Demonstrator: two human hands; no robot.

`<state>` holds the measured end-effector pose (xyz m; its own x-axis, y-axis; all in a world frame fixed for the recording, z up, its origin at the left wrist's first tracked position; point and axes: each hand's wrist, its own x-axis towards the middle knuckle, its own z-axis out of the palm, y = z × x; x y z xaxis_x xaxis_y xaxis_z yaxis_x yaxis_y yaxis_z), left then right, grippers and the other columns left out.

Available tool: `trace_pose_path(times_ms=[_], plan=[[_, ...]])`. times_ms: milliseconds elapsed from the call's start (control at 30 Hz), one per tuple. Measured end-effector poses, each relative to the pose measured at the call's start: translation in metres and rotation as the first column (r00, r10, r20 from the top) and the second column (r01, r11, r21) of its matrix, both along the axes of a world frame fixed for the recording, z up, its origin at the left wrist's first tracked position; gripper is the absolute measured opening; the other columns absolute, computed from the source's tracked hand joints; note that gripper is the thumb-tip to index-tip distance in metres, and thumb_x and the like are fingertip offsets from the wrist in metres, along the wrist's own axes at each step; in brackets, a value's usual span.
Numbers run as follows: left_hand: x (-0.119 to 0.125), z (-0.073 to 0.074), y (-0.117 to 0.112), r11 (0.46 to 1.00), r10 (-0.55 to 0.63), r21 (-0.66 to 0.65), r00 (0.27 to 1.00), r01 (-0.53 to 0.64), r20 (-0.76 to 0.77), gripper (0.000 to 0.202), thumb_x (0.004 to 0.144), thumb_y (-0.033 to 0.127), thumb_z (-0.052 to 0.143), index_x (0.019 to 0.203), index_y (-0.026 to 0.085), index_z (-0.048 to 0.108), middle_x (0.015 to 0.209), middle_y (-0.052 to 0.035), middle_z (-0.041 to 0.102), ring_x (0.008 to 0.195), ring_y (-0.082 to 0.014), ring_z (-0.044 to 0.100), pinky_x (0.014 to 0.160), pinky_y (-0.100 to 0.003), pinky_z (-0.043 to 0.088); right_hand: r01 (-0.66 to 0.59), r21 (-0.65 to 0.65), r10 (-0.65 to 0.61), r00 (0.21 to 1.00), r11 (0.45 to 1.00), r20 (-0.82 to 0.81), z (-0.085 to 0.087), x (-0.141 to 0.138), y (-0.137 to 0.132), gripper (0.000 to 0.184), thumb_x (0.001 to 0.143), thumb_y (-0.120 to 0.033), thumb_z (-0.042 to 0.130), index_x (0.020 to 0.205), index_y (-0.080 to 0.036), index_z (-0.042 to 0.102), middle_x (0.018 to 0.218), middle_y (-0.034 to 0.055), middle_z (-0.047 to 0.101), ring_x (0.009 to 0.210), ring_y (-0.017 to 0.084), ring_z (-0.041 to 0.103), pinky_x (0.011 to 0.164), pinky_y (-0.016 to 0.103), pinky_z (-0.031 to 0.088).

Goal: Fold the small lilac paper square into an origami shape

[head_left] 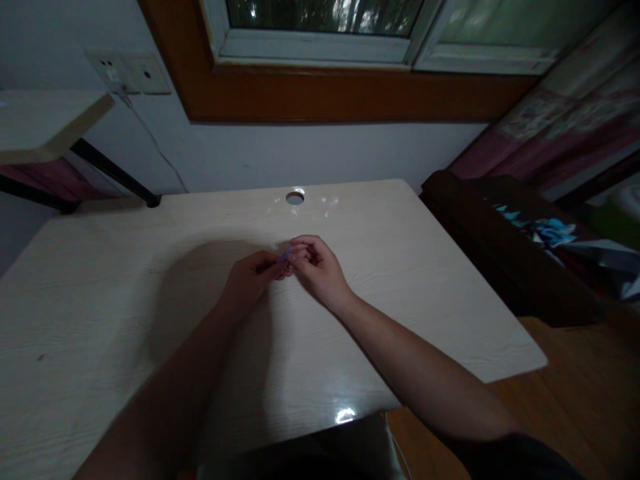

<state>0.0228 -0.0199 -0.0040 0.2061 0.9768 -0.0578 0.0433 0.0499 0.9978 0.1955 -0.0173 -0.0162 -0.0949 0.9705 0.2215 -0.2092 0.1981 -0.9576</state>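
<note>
Both hands meet over the middle of a pale wood-grain desk. Between their fingertips is a small purple object, mostly covered by the fingers, so I cannot make out its kind. My left hand pinches it from the left with thumb and forefinger. From the right, my right hand has its thumb and fingers closed on the same purple object, the fingers curled. Both forearms reach in from the near edge.
A round cable hole lies near the desk's back edge. At the back left stands a raised shelf on black legs. A wall socket holds a plug with a white cord. Right of the desk is dark furniture with cloth on it.
</note>
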Motion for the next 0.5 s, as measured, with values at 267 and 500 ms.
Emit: trace_pose_path(times_ms=[267, 500], plan=[[-0.0022, -0.0039, 0.0014, 0.999, -0.028, 0.016, 0.999, 0.028, -0.028, 0.036, 0.073, 0.049, 0.082, 0.087, 0.017, 0.073, 0.083, -0.0052, 0.079, 0.079, -0.0202, 0.074, 0.082, -0.033, 0.058, -0.008, -0.019, 0.007, 0.999, 1.000, -0.043, 0.0056, 0.0000, -0.0019, 0.030, 0.082, -0.032, 0.077, 0.108, -0.026, 0.063, 0.091, -0.0017, 0.066, 0.070, 0.011, 0.061, 0.069, 0.029, 0.052], [-0.0011, -0.0006, 0.0007, 1.000, 0.000, -0.001, 0.999, 0.000, -0.042, 0.034, 0.071, 0.049, 0.082, 0.082, 0.018, 0.072, 0.078, -0.0041, 0.078, 0.076, -0.0199, 0.074, 0.078, -0.031, 0.058, -0.013, -0.027, 0.012, 0.999, 1.000, -0.049, 0.0034, -0.0009, -0.0012, 0.031, 0.080, -0.030, 0.078, 0.108, -0.026, 0.064, 0.089, -0.0020, 0.066, 0.075, 0.012, 0.061, 0.071, 0.028, 0.050]])
